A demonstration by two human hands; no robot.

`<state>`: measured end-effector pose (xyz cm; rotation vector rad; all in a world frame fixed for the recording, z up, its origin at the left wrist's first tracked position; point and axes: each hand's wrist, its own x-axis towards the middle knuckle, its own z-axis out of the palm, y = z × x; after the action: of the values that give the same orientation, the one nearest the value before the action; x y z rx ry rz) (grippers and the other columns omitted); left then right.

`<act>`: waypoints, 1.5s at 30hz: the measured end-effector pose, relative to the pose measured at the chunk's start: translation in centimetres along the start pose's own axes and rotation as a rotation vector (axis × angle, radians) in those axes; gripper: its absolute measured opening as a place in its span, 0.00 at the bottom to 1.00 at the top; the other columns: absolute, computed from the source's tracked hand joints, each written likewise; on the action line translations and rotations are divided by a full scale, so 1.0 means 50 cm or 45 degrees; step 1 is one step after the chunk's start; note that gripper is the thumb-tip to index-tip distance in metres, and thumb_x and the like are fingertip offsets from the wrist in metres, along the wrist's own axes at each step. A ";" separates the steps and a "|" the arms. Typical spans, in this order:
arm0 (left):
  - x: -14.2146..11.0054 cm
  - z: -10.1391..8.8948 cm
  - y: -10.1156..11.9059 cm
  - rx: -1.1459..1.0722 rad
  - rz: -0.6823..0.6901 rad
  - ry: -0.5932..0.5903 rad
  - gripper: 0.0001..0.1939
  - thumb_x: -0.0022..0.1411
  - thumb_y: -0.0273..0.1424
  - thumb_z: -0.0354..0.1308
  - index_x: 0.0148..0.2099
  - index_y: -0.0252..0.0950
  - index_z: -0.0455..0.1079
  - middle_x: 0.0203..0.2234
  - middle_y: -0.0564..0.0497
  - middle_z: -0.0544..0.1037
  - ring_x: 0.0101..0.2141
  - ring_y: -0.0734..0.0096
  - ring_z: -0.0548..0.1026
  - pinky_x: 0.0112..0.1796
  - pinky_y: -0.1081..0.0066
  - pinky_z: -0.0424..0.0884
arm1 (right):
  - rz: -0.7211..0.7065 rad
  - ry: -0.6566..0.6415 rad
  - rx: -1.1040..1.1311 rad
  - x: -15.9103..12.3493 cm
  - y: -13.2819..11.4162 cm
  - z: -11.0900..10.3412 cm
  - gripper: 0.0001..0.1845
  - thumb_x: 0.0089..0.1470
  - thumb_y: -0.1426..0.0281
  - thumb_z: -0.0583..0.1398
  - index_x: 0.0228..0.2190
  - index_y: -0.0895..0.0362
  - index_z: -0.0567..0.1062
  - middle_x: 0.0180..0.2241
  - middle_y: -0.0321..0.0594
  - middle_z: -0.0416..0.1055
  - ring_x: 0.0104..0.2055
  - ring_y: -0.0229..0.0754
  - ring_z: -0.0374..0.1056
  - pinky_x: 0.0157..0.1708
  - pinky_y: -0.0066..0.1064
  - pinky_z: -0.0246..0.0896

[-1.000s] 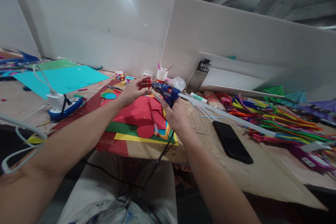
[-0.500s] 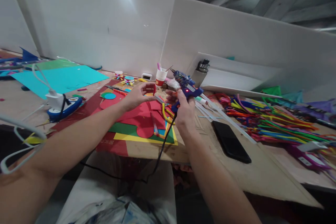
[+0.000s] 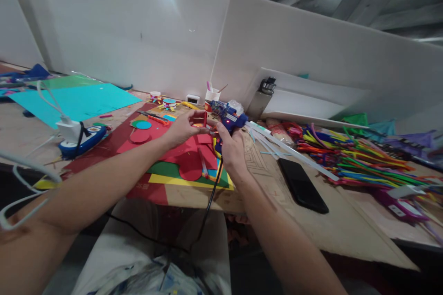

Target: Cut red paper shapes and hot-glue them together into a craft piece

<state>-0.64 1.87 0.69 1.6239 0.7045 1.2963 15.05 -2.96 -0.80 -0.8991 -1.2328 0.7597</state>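
My right hand (image 3: 231,152) is closed round the handle of a blue hot glue gun (image 3: 228,119) with a red light lit on its side; the black cord (image 3: 209,203) drops off the table's front edge. My left hand (image 3: 182,128) pinches a small red paper piece (image 3: 204,120) held upright, just left of the gun's nozzle. Both hands hover above a stack of red, green and yellow paper sheets (image 3: 180,166) with red cut circles on it.
A black phone (image 3: 302,186) lies right of my right hand. Colourful sticks and straws (image 3: 356,159) pile up at right. A paper cup (image 3: 212,96), a metal bottle (image 3: 259,97), a teal sheet (image 3: 76,99) and a white charger on a blue holder (image 3: 74,136) are around.
The glue gun swung away to the right half a second ago and has come back toward the red piece. My left hand has kept hold of the piece, now turned upright.
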 end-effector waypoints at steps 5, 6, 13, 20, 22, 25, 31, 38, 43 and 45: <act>-0.003 0.006 0.000 0.020 0.014 -0.046 0.29 0.44 0.31 0.75 0.49 0.32 0.73 0.50 0.38 0.78 0.52 0.50 0.77 0.53 0.49 0.73 | -0.047 0.037 -0.099 -0.005 -0.017 0.003 0.19 0.58 0.57 0.61 0.44 0.56 0.81 0.44 0.43 0.81 0.48 0.47 0.76 0.51 0.41 0.70; -0.003 0.008 -0.002 0.012 0.022 -0.066 0.28 0.44 0.32 0.75 0.49 0.32 0.73 0.50 0.38 0.78 0.52 0.50 0.77 0.53 0.49 0.73 | -0.058 0.044 -0.100 -0.005 -0.019 0.003 0.19 0.58 0.57 0.61 0.44 0.55 0.81 0.45 0.42 0.81 0.49 0.47 0.76 0.52 0.41 0.69; -0.002 0.012 -0.007 0.006 0.044 -0.100 0.28 0.44 0.30 0.75 0.48 0.33 0.74 0.49 0.39 0.79 0.52 0.52 0.77 0.52 0.52 0.74 | -0.044 0.053 -0.123 0.001 -0.009 -0.002 0.22 0.58 0.54 0.62 0.47 0.55 0.80 0.44 0.43 0.81 0.48 0.49 0.76 0.53 0.43 0.70; 0.002 -0.004 0.000 -0.048 -0.019 -0.015 0.28 0.44 0.31 0.75 0.48 0.34 0.72 0.49 0.41 0.79 0.50 0.55 0.78 0.52 0.53 0.74 | -0.138 -0.068 -0.110 -0.008 -0.024 0.005 0.18 0.59 0.58 0.60 0.45 0.55 0.81 0.43 0.41 0.81 0.51 0.47 0.75 0.59 0.43 0.64; 0.004 -0.009 -0.003 -0.077 -0.033 -0.007 0.29 0.44 0.31 0.76 0.49 0.34 0.72 0.48 0.42 0.80 0.49 0.56 0.78 0.51 0.54 0.74 | -0.153 -0.116 -0.076 -0.010 -0.026 0.007 0.17 0.60 0.59 0.60 0.44 0.55 0.82 0.45 0.41 0.81 0.52 0.46 0.74 0.61 0.44 0.63; 0.005 -0.011 -0.008 -0.100 -0.065 0.012 0.30 0.44 0.33 0.76 0.50 0.34 0.72 0.48 0.41 0.80 0.48 0.57 0.78 0.51 0.55 0.75 | -0.146 -0.129 -0.036 -0.011 -0.026 0.009 0.16 0.60 0.59 0.60 0.43 0.54 0.82 0.46 0.41 0.81 0.53 0.46 0.74 0.62 0.43 0.62; -0.004 0.002 0.002 -0.073 -0.081 -0.007 0.27 0.45 0.32 0.75 0.47 0.33 0.73 0.47 0.41 0.79 0.49 0.55 0.78 0.50 0.52 0.75 | -0.104 -0.090 -0.027 -0.011 -0.029 0.010 0.14 0.60 0.60 0.60 0.41 0.53 0.82 0.42 0.39 0.81 0.49 0.44 0.75 0.58 0.41 0.65; -0.007 0.007 0.007 0.014 -0.004 -0.075 0.26 0.45 0.30 0.74 0.47 0.33 0.73 0.49 0.40 0.79 0.51 0.53 0.77 0.50 0.54 0.75 | -0.107 -0.019 -0.060 -0.005 -0.023 0.004 0.13 0.59 0.59 0.61 0.37 0.53 0.81 0.38 0.38 0.81 0.49 0.44 0.75 0.59 0.42 0.64; -0.007 0.005 -0.002 0.008 0.070 -0.145 0.26 0.45 0.30 0.75 0.48 0.34 0.74 0.49 0.40 0.79 0.51 0.54 0.77 0.49 0.57 0.75 | -0.124 0.016 -0.099 0.002 -0.015 0.001 0.18 0.58 0.55 0.61 0.41 0.54 0.81 0.44 0.40 0.81 0.53 0.48 0.74 0.62 0.47 0.61; -0.007 0.004 -0.004 0.005 0.083 -0.169 0.26 0.46 0.31 0.74 0.49 0.34 0.74 0.50 0.40 0.79 0.52 0.54 0.77 0.50 0.57 0.75 | -0.108 0.030 -0.091 0.003 -0.015 0.000 0.19 0.57 0.55 0.62 0.43 0.54 0.80 0.46 0.41 0.80 0.53 0.48 0.73 0.61 0.47 0.62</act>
<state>-0.51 1.60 0.37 1.7314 0.5781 1.2203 15.06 -3.18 -0.09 -0.9056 -1.2762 0.6390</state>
